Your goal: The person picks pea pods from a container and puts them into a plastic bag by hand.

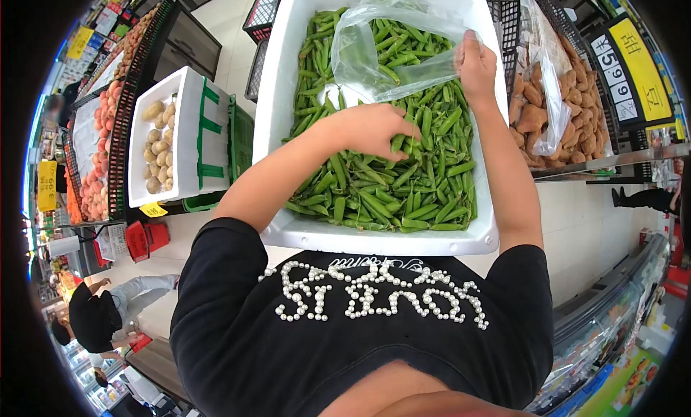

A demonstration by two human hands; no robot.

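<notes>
A white foam box [270,129] in front of me holds a heap of green pea pods [374,194]. My right hand [476,70] pinches the edge of a clear plastic bag [356,53], whose mouth is spread over the upper part of the heap. A few pods show through or inside the bag. Below the bag, my left hand [385,131] reaches down into the pods from the left, its fingers curled around one or more pods near the middle of the box.
To the left stand a white box of potatoes [167,78] and a rack of reddish produce [101,136]. Brown tubers [568,100] and a price sign [633,71] are at the right. People stand at the lower left [93,316] and far right [651,199].
</notes>
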